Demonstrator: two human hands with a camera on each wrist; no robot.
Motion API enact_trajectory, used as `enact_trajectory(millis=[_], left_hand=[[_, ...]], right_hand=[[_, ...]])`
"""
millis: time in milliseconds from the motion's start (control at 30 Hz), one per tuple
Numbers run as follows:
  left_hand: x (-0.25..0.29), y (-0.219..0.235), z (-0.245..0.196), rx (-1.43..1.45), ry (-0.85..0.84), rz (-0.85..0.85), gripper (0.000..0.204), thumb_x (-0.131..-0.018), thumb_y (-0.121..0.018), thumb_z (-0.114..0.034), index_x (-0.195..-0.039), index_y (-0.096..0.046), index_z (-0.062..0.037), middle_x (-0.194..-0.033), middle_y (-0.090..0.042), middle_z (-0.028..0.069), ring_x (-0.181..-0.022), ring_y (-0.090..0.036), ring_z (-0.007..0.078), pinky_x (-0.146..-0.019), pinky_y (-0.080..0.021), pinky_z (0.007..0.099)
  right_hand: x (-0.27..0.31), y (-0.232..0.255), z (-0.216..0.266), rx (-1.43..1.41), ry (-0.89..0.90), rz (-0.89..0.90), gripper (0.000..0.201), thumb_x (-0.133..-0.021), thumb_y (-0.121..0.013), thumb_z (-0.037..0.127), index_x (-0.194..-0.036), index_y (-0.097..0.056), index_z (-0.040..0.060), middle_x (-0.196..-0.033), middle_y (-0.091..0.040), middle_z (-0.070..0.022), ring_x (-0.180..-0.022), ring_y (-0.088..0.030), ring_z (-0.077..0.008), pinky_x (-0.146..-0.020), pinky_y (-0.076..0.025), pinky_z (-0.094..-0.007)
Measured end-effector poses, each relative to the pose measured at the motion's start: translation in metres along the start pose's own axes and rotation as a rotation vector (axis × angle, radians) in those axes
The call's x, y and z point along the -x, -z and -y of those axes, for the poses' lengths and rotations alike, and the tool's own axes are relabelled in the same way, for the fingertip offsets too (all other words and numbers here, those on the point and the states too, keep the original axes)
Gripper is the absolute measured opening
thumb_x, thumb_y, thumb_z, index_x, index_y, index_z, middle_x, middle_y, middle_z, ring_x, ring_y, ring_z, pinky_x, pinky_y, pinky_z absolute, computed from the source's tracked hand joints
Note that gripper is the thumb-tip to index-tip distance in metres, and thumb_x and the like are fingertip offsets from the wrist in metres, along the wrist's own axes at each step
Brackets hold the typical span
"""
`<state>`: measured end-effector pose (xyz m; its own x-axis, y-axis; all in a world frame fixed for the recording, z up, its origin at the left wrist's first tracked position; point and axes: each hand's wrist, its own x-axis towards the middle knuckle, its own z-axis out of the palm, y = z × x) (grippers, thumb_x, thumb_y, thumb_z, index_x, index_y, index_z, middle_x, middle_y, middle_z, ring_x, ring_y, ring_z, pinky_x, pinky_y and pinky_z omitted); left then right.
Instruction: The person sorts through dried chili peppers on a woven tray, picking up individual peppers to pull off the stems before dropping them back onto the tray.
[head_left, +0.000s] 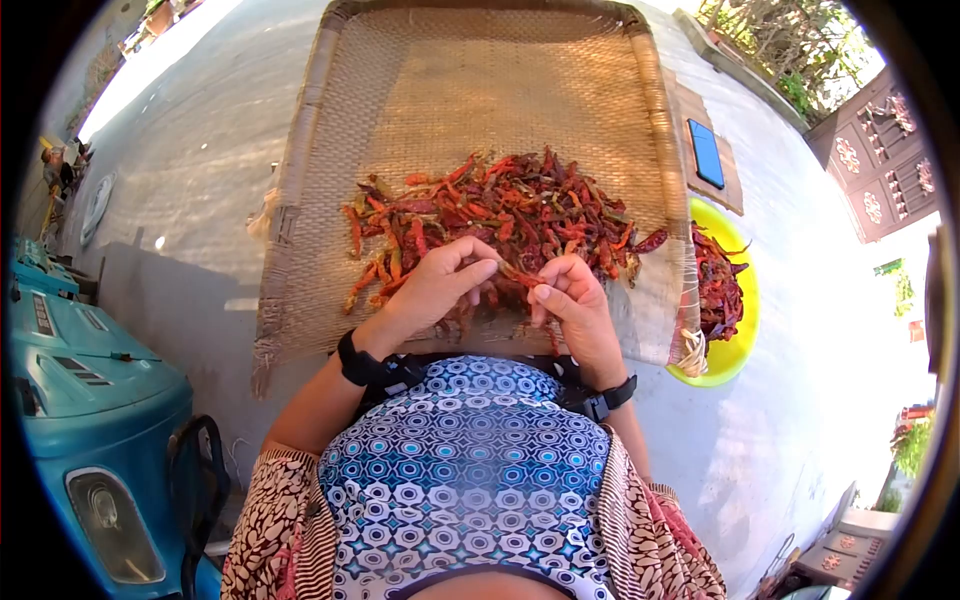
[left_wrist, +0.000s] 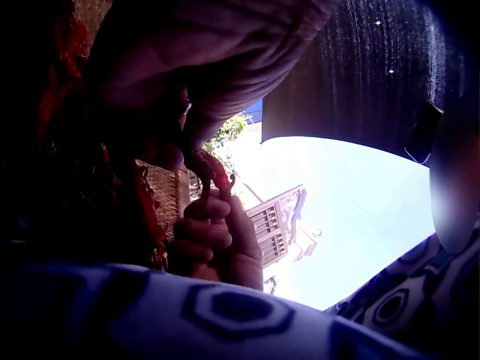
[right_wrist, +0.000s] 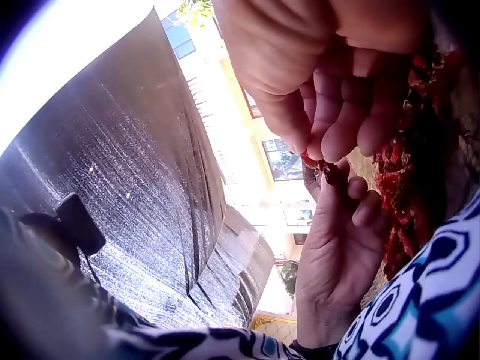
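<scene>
A dried red chili (head_left: 522, 277) is stretched between both hands, above the near edge of a chili pile. My left hand (head_left: 447, 280) pinches its paler end between thumb and forefinger. The thumb and forefinger of my right hand (head_left: 578, 305) pinch the red end. In the left wrist view the chili (left_wrist: 214, 171) looks dark and wrinkled, with the right hand (left_wrist: 214, 236) below it. The right wrist view shows the chili (right_wrist: 327, 168) mostly covered by fingertips. Beneath the hands, the pile of dried chilies (head_left: 500, 210) lies on a woven tray (head_left: 480, 85).
A yellow-green basin (head_left: 738, 355) holding darker red chilies (head_left: 718, 285) stands right of the tray. Farther up, a blue-screened phone (head_left: 706, 154) lies on a brown board (head_left: 728, 190). A teal vehicle (head_left: 100, 370) stands at the left on the concrete floor (head_left: 190, 215).
</scene>
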<state>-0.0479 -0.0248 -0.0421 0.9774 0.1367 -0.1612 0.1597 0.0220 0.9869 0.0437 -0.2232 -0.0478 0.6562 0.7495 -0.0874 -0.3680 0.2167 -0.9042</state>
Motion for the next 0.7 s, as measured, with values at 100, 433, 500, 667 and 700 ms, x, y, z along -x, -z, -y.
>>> enact_trajectory(millis=[100, 433, 500, 667, 700], left_hand=[[0.000, 0.000, -0.001, 0.023, -0.012, 0.010, 0.019, -0.100, -0.048, -0.017, -0.110, -0.059, -0.0048, -0.083, -0.057, -0.0006, -0.067, -0.056, 0.0061, -0.060, -0.045, 0.0216], [0.001, 0.000, -0.003, -0.004, -0.007, 0.031, 0.020, -0.099, -0.049, -0.013, -0.115, -0.057, -0.0041, -0.093, -0.058, 0.0000, -0.073, -0.056, 0.0067, -0.064, -0.046, 0.0224], [0.000, -0.001, -0.004, -0.018, -0.003, 0.035, 0.019, -0.099, -0.050, -0.013, -0.114, -0.056, -0.0047, -0.096, -0.058, -0.0001, -0.074, -0.056, 0.0070, -0.066, -0.047, 0.0229], [-0.001, -0.001, -0.004, -0.017, 0.023, 0.065, 0.019, -0.097, -0.052, -0.012, -0.113, -0.057, -0.0037, -0.099, -0.060, 0.0008, -0.075, -0.057, 0.0073, -0.067, -0.047, 0.0226], [-0.001, -0.002, -0.004, -0.010, 0.032, 0.072, 0.019, -0.096, -0.053, -0.012, -0.113, -0.057, -0.0036, -0.099, -0.060, 0.0009, -0.075, -0.057, 0.0073, -0.067, -0.047, 0.0226]], right_hand=[[-0.002, 0.009, 0.007, -0.053, 0.127, -0.055, 0.016, -0.091, -0.062, 0.006, -0.103, -0.051, 0.0076, -0.085, -0.063, -0.0036, -0.064, -0.058, -0.0089, -0.058, -0.047, -0.0211], [0.002, 0.085, 0.060, -0.064, 0.676, -0.672, 0.026, -0.093, -0.060, 0.011, -0.114, -0.048, 0.0031, -0.098, -0.061, -0.0096, -0.071, -0.057, -0.0129, -0.067, -0.051, -0.0271], [0.006, 0.096, 0.074, -0.082, 0.705, -0.844, 0.041, -0.092, -0.062, 0.013, -0.125, -0.041, 0.0025, -0.104, -0.060, -0.0098, -0.074, -0.058, -0.0134, -0.068, -0.052, -0.0275], [0.017, 0.083, 0.071, -0.013, 0.588, -0.807, 0.040, -0.090, -0.064, 0.014, -0.124, -0.046, 0.0009, -0.105, -0.061, -0.0077, -0.076, -0.058, -0.0107, -0.067, -0.050, -0.0256], [0.017, 0.072, 0.070, 0.104, 0.477, -0.683, 0.037, -0.091, -0.063, 0.014, -0.122, -0.049, 0.0010, -0.102, -0.062, -0.0069, -0.076, -0.058, -0.0104, -0.066, -0.050, -0.0257]])
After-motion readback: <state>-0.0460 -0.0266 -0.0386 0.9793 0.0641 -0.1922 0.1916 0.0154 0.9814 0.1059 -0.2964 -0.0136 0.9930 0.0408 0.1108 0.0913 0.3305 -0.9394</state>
